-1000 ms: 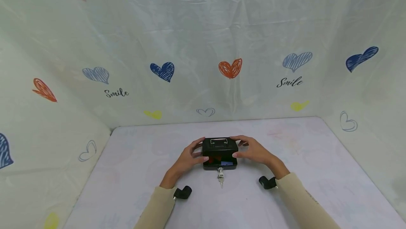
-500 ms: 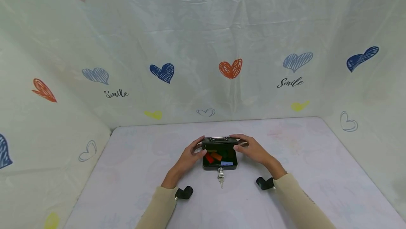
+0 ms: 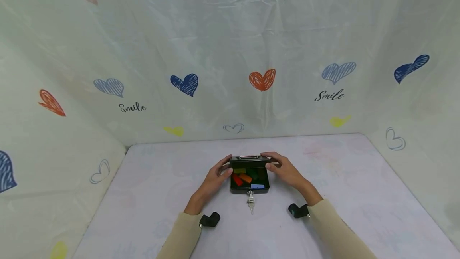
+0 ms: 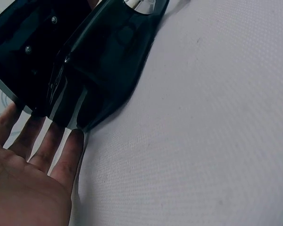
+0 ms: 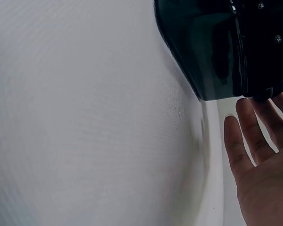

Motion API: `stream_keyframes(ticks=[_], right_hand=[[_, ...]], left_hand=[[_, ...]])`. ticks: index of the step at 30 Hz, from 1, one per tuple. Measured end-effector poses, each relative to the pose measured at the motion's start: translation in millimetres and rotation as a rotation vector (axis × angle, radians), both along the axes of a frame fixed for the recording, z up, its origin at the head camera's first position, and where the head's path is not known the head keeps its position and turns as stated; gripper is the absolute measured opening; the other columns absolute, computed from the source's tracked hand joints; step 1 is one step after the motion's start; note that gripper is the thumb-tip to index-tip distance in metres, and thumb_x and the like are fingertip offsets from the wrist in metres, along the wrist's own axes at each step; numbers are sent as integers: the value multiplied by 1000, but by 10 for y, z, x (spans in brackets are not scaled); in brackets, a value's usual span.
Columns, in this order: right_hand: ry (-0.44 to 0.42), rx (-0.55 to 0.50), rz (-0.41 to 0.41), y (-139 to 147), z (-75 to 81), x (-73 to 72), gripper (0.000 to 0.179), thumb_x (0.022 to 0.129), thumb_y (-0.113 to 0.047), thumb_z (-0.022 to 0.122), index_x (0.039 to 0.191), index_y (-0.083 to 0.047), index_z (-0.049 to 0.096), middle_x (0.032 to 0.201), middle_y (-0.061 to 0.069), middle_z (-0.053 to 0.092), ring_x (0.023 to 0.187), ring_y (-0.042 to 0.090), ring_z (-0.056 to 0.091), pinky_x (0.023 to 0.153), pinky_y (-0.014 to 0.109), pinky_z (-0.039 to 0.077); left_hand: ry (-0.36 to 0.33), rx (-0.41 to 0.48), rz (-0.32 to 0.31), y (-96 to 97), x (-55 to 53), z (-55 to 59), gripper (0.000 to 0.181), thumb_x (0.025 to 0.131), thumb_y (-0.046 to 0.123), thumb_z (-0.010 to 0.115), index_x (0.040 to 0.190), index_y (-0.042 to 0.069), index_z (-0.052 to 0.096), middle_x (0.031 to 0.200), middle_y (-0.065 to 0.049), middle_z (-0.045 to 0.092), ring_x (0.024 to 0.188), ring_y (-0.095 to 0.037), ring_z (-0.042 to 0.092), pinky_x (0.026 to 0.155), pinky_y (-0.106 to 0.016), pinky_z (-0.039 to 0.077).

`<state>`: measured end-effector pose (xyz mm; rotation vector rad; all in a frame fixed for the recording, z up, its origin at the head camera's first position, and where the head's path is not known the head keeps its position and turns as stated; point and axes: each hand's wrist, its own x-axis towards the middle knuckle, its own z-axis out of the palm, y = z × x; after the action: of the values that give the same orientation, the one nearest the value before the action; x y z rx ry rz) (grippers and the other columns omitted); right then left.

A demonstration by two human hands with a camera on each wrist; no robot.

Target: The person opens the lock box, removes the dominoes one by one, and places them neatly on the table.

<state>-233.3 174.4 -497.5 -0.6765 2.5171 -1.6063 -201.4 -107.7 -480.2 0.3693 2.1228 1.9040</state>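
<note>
A small black metal cash box point(image 3: 234, 190) stands on the table, its lid point(image 3: 249, 163) tipped up, with a folding handle on top. My left hand point(image 3: 214, 179) holds the lid's left end, thumb at the front edge and index finger at the back. At the right end, my right hand point(image 3: 289, 171) holds it the same way. Inside lie a red piece point(image 3: 237, 179), an orange piece point(image 3: 245, 177), a light blue piece point(image 3: 257, 186) and a yellowish piece point(image 3: 239, 170). Both wrist views show fingertips against the box's sides point(image 4: 108, 61). Keys point(image 3: 250, 207) hang from the front lock.
The white table point(image 3: 172, 159) extends around the box on every side. A pale curtain point(image 3: 223, 51) printed with hearts rises behind the table and along both sides. Black wrist devices point(image 3: 210, 219) sit at the beige sleeves point(image 3: 334, 227).
The lid has swung up and back, raised by both hands, and the coloured pieces inside have come into view. Both thumbs rose with it. The box base stayed in place.
</note>
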Motion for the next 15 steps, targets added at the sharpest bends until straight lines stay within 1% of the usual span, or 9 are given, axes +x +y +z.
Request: stream_keyframes(ticks=[2, 7, 9, 12, 15], right_hand=[[-6, 1, -1, -14, 28, 21, 42, 93, -19, 56, 133, -7, 49, 131, 12, 50, 114, 30, 50, 94, 52, 43], [-5, 3, 13, -70, 257, 142, 43, 94, -16, 53, 133, 1, 46, 131, 20, 49, 117, 37, 46, 95, 58, 39], [5, 18, 15, -84, 336, 187, 44, 95, -18, 52, 133, 3, 46, 130, 22, 49, 118, 38, 45, 95, 56, 39], [17, 34, 12, -92, 363, 206, 44, 95, -19, 51, 133, 3, 46, 131, 22, 48, 118, 38, 45, 96, 56, 40], [23, 41, 1, -95, 343, 194, 43, 96, -19, 51, 132, 2, 46, 130, 21, 49, 118, 37, 45, 96, 56, 39]], left_hand=[[0, 7, 1, 0, 2, -12, 58, 94, 23, 55, 145, 10, 30, 147, -10, 31, 130, -29, 33, 106, -50, 30], [5, 23, -5, -6, -2, -20, 58, 95, 25, 54, 145, 10, 30, 147, -11, 30, 130, -29, 34, 106, -46, 33], [3, 26, -6, -7, -3, -17, 59, 95, 27, 54, 145, 10, 29, 147, -10, 30, 130, -29, 34, 105, -45, 34], [1, 15, 2, -2, 3, -17, 61, 94, 30, 54, 146, 10, 29, 147, -9, 30, 130, -29, 34, 105, -45, 34], [4, -7, 20, 10, 9, -16, 60, 94, 33, 54, 145, 12, 31, 147, -9, 31, 129, -28, 36, 105, -46, 34]])
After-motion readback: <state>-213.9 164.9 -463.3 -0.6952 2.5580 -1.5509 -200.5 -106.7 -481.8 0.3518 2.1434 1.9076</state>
